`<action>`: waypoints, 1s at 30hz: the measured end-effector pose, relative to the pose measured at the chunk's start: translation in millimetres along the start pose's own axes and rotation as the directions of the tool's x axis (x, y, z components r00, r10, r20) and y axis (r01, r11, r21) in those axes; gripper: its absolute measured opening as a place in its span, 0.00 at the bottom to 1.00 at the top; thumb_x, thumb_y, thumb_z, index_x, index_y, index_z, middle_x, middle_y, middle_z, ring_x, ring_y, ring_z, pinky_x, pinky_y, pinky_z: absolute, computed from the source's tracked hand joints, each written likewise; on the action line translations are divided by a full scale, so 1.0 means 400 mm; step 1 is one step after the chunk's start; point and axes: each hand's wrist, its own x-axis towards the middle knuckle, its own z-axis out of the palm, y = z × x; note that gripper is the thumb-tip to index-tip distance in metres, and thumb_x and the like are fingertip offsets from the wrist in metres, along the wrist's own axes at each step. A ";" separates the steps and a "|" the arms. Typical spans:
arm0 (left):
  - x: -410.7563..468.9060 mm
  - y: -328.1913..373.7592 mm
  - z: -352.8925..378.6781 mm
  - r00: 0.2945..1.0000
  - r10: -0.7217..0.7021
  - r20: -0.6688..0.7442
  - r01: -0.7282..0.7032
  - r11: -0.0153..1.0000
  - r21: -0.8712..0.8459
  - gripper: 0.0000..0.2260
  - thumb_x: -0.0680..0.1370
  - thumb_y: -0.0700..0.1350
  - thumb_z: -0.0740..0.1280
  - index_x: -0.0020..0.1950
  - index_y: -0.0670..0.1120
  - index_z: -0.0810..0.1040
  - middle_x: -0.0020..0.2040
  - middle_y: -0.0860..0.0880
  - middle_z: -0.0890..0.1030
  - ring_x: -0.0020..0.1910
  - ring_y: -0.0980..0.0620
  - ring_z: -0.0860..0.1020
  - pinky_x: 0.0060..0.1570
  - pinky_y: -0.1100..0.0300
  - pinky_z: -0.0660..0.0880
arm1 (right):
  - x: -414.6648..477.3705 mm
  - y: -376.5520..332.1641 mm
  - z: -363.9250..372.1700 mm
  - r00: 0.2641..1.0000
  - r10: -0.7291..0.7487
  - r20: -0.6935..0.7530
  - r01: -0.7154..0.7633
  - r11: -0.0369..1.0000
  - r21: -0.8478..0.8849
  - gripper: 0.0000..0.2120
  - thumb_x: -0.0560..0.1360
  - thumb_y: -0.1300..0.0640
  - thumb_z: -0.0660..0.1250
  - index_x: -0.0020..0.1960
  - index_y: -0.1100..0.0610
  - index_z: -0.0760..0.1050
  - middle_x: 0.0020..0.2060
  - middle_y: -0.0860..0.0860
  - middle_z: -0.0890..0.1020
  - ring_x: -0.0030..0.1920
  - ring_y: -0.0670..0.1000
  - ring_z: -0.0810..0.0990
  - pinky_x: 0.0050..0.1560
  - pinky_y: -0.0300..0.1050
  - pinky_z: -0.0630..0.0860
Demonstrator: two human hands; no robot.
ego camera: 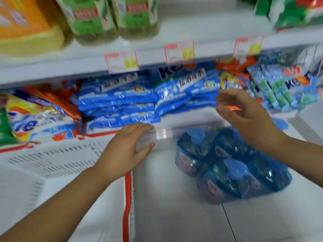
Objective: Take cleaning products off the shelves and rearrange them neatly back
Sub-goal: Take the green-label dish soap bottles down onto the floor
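Our left hand (125, 151), fingers straight, below stacked blue plastic detergent packets (118, 102), our right hand (244, 117) wide, empty, right of them

Left of the red strip (127, 206) you have a perforated white panel (52, 159); right of it, a grey surface (174, 215) with a dark seam (229, 224); well above it, three price tags (179, 51).

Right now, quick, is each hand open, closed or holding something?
Left hand: open, fingers straight, at the white shelf's front edge, holding nothing.
Right hand: open, fingers loosely curled, before the stacked blue plastic packets, holding nothing.
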 end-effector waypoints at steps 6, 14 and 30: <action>0.123 0.027 -0.182 0.931 0.011 -0.365 -0.004 1.000 0.020 0.21 0.77 0.56 0.63 0.68 0.51 0.75 0.62 0.59 0.74 0.63 0.58 0.70 0.63 0.79 0.56 | 0.211 -0.185 0.095 0.971 -0.211 -0.115 0.223 0.969 0.102 0.15 0.77 0.58 0.70 0.56 0.41 0.73 0.55 0.47 0.81 0.54 0.41 0.79 0.55 0.33 0.75; 0.247 -0.043 -0.349 0.877 -0.032 -0.479 0.149 0.967 0.208 0.26 0.76 0.58 0.63 0.71 0.49 0.72 0.70 0.49 0.73 0.71 0.46 0.67 0.72 0.50 0.63 | 0.508 -0.431 0.136 0.978 -0.197 -0.060 0.196 0.980 -0.034 0.53 0.66 0.45 0.79 0.80 0.48 0.49 0.74 0.52 0.66 0.71 0.52 0.68 0.68 0.51 0.70; 0.277 -0.004 -0.324 0.874 -0.180 -0.451 0.125 0.981 -0.150 0.37 0.73 0.65 0.67 0.78 0.57 0.57 0.75 0.58 0.65 0.73 0.56 0.64 0.73 0.50 0.63 | 0.496 -0.545 0.116 0.998 -0.044 -0.055 0.061 0.931 0.359 0.28 0.63 0.45 0.80 0.59 0.50 0.76 0.46 0.48 0.87 0.39 0.48 0.87 0.32 0.44 0.80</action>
